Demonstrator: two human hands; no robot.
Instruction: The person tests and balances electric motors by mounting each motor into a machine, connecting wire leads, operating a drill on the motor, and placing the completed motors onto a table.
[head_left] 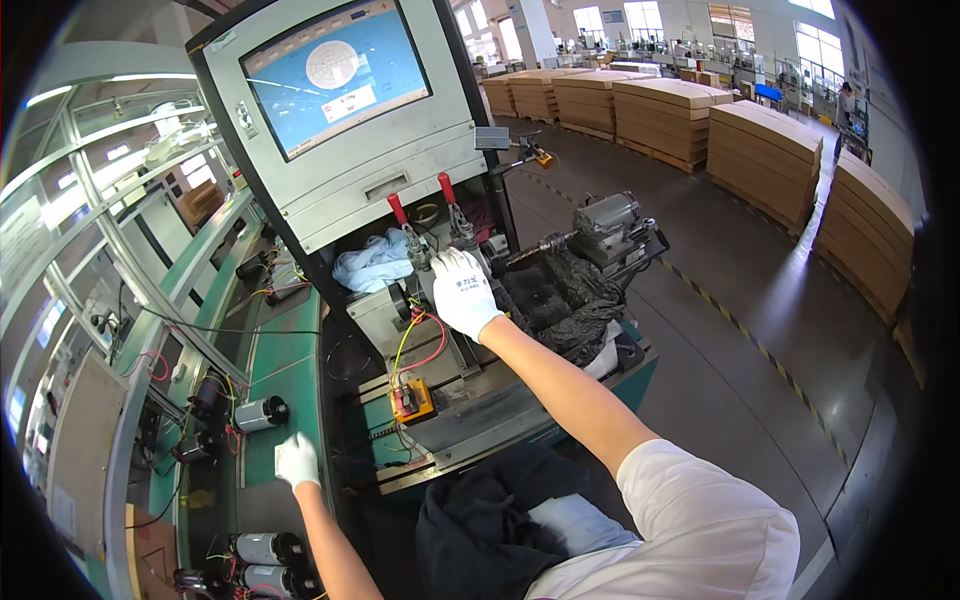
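Right hand (465,295) and left hand (297,462), bare-armed, in white fabric gloves.
Right fingers: bent down beside the red-handled steel toggle clamps (414,247); from where I stand, cannot tell what they hold. Left fingers: close together, any contents unclear. Just beyond the left: one silver-and-black cylindrical metal motor (262,413), lying on the long green bench surface (285,358). Likely heavy, stiff, smooth, apt to roll; best taken round its middle.

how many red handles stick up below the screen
2. The left red handle and the right red handle both rise just beyond the gloved right hand, below the screen; no others show.
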